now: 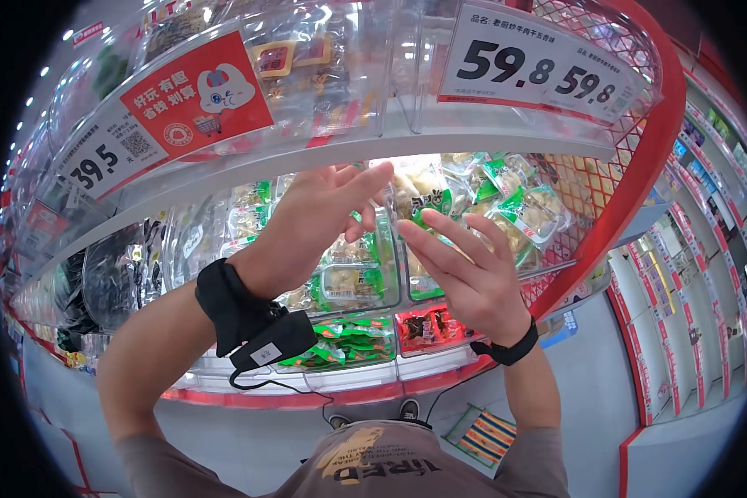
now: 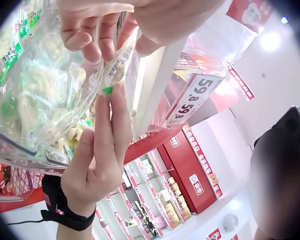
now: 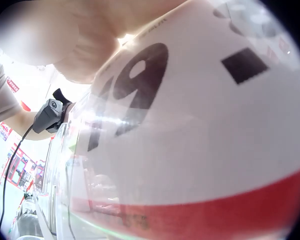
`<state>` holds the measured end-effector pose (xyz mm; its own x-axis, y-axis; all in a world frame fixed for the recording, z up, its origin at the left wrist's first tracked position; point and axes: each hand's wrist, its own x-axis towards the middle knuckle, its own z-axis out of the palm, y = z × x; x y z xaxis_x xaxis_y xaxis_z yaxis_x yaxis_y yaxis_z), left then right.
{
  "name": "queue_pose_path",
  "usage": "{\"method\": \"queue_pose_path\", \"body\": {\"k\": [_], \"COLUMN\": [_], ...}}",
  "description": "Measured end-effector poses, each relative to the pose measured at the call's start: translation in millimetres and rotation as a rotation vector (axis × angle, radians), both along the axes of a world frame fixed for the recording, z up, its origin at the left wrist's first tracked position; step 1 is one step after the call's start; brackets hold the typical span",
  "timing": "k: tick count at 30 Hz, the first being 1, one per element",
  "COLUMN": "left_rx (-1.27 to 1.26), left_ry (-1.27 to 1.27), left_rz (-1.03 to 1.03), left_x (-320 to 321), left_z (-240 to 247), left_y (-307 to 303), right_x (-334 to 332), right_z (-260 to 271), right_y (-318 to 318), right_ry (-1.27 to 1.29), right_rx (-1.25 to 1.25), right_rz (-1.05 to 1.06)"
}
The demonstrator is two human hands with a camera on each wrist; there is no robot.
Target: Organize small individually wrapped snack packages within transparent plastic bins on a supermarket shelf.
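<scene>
My left hand (image 1: 328, 203) is raised over clear bins of bagged food, below the shelf edge. In the left wrist view its curled fingers (image 2: 92, 42) and thumb pinch a small white packet (image 2: 121, 65) with printed text and a green corner, seen nearly edge-on. My right hand (image 1: 477, 282) faces it from the other side, its fingers extended. Two of its fingertips touch the packet's lower green corner. Green-and-white clear bags of pale food (image 1: 515, 195) lie in the bin below. In the right wrist view, part of the right hand (image 3: 92, 40) shows above a large price label (image 3: 200, 120).
A shelf with price signs (image 1: 539, 66) overhangs the hands. A red-rimmed mesh basket (image 1: 664, 124) curves along the right. Green packs (image 1: 349, 340) and red packs (image 1: 430, 329) fill lower bins. Shelving (image 1: 681, 307) stands across the aisle; cables hang from the wrists.
</scene>
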<state>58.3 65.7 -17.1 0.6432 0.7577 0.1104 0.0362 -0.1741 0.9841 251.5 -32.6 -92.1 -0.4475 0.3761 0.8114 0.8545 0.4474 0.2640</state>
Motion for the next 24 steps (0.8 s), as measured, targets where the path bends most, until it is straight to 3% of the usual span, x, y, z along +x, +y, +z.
{"method": "queue_pose_path", "body": {"k": [2,8,14,18,19,24], "left_rx": [-0.049,0.077,-0.127,-0.184,-0.270,-0.041], "left_ry": [-0.010,-0.197,-0.137,-0.001,-0.147,-0.002], "left_rz": [0.065,-0.042,-0.021,-0.139,-0.118,-0.146], "left_x": [0.3,-10.8,-35.8,-37.0,-32.9,-42.4], "left_z": [1.9,-1.6,8.0,13.1,10.4,11.3], "left_y": [0.3,4.5,2.7,-2.5,-6.5,7.9], "right_x": [0.1,1.9,-1.9,1.3,2.3,3.6], "right_z": [-0.2,6.2,12.7,12.8,13.2,9.0], "right_y": [1.0,-1.7,2.1,3.5,3.5,5.6], "right_ry": [-0.012,0.014,0.103,0.084,0.075,0.137], "right_rx": [0.006,-0.051,-0.135,-0.175,-0.183,-0.189], "right_rz": [0.003,-0.030,0.046,0.086,0.090,0.134]}}
